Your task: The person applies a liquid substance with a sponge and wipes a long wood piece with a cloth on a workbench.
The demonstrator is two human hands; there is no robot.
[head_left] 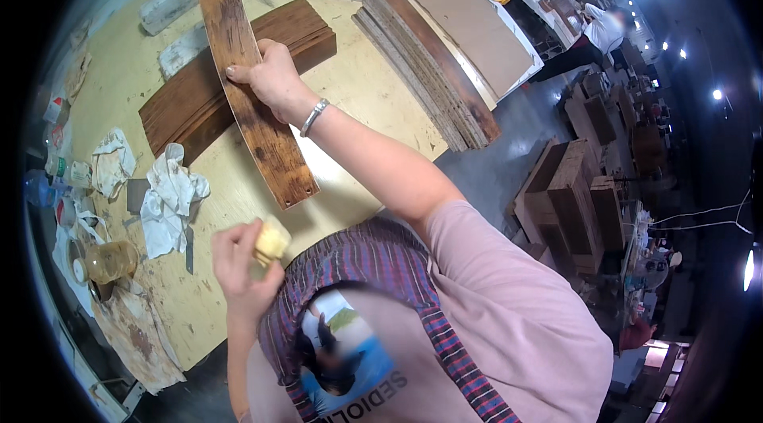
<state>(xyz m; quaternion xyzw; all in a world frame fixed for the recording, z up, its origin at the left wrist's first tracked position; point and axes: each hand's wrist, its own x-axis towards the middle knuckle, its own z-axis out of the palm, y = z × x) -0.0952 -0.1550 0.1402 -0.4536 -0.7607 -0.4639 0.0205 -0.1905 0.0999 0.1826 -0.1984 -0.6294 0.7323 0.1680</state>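
Observation:
My right hand [276,83] grips a long brown wooden board [270,145] by its edge, thumb on the top face. The board has dark, worn-looking grain and two small holes at its near end. It is held at a slant above a stack of similar brown boards [179,109] on the table. Close to my apron, my left hand [238,264] pinches a small pale yellow sponge-like pad [273,239], slightly blurred. The pad is apart from the board, just below its near end.
The yellowish table [381,121] carries more stacked boards [429,65] on the right. Crumpled stained white rags [171,197], a putty-knife-like blade [190,250] and a jar of amber liquid [111,262] lie at the left. A person [600,34] stands farther off among wooden pieces.

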